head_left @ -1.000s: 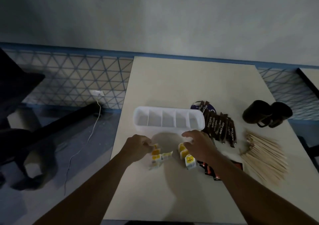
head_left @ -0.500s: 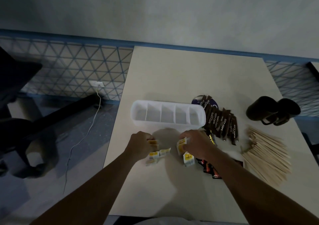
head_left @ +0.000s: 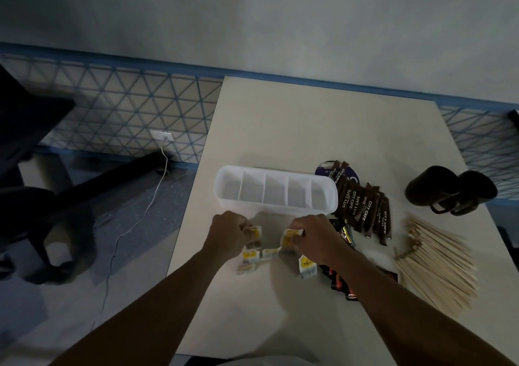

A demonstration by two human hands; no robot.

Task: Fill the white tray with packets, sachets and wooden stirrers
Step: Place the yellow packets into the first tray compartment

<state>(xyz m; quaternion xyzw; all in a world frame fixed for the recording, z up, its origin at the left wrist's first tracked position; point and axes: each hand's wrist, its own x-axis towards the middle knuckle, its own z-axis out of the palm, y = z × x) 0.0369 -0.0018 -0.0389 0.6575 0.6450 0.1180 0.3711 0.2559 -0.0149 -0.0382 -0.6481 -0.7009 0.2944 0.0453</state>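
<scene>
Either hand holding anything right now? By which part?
Both. The left hand pinches a tea sachet by its upper left edge. The right hand pinches a second tea sachet by its upper right corner.

Likely an office break area: coffee sachets [head_left: 362,208], black mugs [head_left: 449,188], swivel chair [head_left: 31,141]

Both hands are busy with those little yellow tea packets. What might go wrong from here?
The left hand and right hand each pinch tea packets right beside the white tray, which looks empty and light; a bump might push it away. The right forearm lies over the black packets near the wooden stirrers, so a sweep might scatter them.
</scene>
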